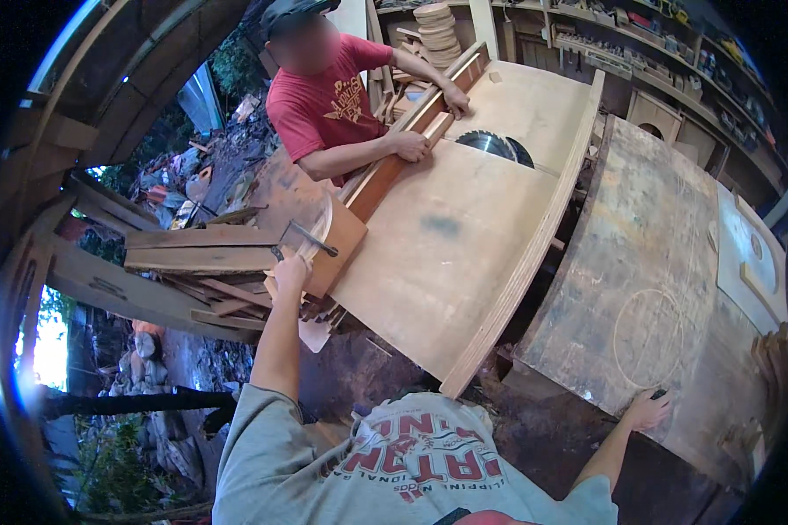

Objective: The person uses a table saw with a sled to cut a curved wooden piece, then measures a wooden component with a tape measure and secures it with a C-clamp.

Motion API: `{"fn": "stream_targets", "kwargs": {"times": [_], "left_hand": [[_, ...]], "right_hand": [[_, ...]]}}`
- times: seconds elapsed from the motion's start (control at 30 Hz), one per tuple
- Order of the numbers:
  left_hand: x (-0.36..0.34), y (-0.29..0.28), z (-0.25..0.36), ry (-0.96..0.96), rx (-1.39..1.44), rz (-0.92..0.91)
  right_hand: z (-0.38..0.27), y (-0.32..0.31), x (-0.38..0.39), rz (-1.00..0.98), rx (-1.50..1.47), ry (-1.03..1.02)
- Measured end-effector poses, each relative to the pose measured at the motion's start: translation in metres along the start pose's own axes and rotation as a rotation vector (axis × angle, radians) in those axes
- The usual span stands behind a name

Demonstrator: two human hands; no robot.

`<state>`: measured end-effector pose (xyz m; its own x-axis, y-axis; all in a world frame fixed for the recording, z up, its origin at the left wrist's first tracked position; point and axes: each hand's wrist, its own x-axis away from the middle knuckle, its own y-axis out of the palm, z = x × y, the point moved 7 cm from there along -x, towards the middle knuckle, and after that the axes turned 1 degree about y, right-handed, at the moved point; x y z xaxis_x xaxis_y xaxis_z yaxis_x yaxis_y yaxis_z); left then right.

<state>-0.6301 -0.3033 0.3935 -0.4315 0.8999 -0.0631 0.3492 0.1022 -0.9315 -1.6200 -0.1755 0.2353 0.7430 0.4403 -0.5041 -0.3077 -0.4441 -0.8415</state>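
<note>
- While the left hand (291, 271) curls its fingers in beside the near end of the clamp (313, 238), the picture does not settle whether it grips the tool or the wood.
- The right hand (646, 411) rests well apart, at the near edge of the weathered bench (578, 297), its fingers partly bent. A small dark object (658, 395) shows at the fingertips; whether it is held cannot be told.
- Just above the left hand, the clamp lies across the curved block (341, 249).
- That block stands at the near left end of the fence (385, 197), a long brown rail along the far left side of the pale bench (438, 271).
- Across that bench a co-worker in a red shirt (333, 101) has both hands at the fence, one on a short strip of wood (438, 129).
- Near the co-worker's hands, a round saw blade (499, 147) rises through the pale top.
- An oval outline (649, 339) marks the weathered bench, just beyond the right hand.
- Farther out, planks (201, 249) lie to the left, round discs (438, 35) stand stacked behind the fence, and laden shelves (657, 87) line the upper right.
</note>
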Motion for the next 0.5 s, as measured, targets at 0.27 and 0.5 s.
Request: {"fn": "stream_targets", "kwargs": {"times": [0.27,0.5], "left_hand": [[0.001,0.004,0.000,0.024,-0.008,0.052],[0.011,-0.009,0.007,-0.023,0.010,-0.002]], "right_hand": [[-0.007,-0.008,-0.001,0.042,0.029,-0.044],[-0.005,-0.006,0.000,-0.005,0.039,-0.022]]}}
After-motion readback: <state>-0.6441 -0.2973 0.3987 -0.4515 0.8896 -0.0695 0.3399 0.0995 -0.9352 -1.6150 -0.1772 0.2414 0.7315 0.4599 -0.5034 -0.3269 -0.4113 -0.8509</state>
